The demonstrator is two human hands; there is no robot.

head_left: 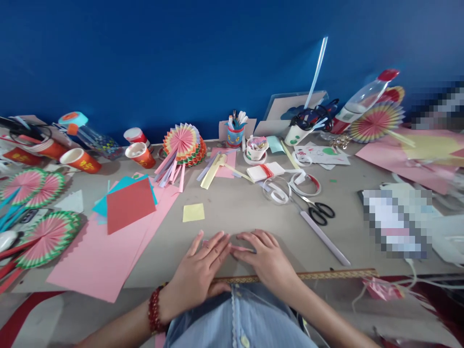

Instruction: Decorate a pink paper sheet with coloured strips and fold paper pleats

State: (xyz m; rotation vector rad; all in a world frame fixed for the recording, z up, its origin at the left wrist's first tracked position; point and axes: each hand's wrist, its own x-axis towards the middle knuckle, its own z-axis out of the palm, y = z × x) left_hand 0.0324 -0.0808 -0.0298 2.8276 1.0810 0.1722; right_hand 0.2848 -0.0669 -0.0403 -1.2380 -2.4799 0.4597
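Beyond blue shirt [206,321] at six o'clock, resting left hand [199,263] flat and right hand [268,256] curled, cannot tell whether gripping, at mostly hidden pink paper strip [242,249] toward twelve, presumably to steady it.
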